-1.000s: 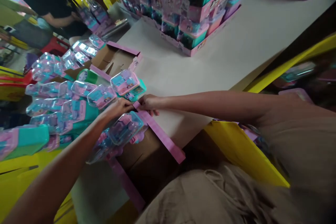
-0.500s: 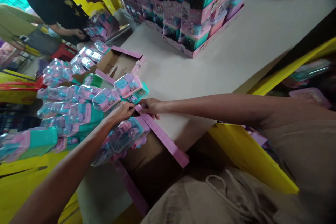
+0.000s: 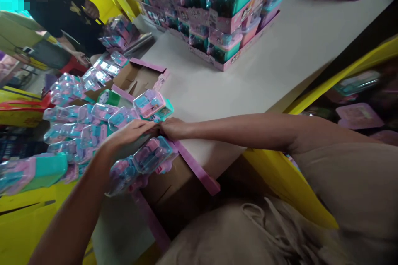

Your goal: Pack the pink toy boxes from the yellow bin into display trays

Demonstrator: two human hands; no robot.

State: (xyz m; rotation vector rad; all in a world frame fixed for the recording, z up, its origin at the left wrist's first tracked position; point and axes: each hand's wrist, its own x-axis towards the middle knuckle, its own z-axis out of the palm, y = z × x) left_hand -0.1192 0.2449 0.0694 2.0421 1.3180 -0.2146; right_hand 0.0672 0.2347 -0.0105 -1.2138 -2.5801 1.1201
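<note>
In the head view, an open cardboard display tray [image 3: 169,180] with pink sides lies in front of me. My right hand [image 3: 174,128] is closed on its far corner, at the end of the long pink side. Beside it, my left hand [image 3: 139,129] has its fingers stretched out along the tray's far end, the tips touching the right hand. Clear-lidded pink and teal toy cases [image 3: 152,155] stand in the tray under my left hand. Another case [image 3: 151,103] sits just beyond both hands. The folded corner itself is hidden by my fingers.
Many similar cases [image 3: 93,134] crowd the table on the left. Near them are a green tape roll [image 3: 109,97] and a second open tray [image 3: 144,76]. Filled trays [image 3: 224,45] are stacked at the back. Yellow bins [image 3: 270,174] flank the table; a person [image 3: 62,12] works at the far left.
My left hand's fingers have straightened from a curled grip and now lie along the tray's far end. The right hand has turned, closing over the corner. The view has shifted slightly.
</note>
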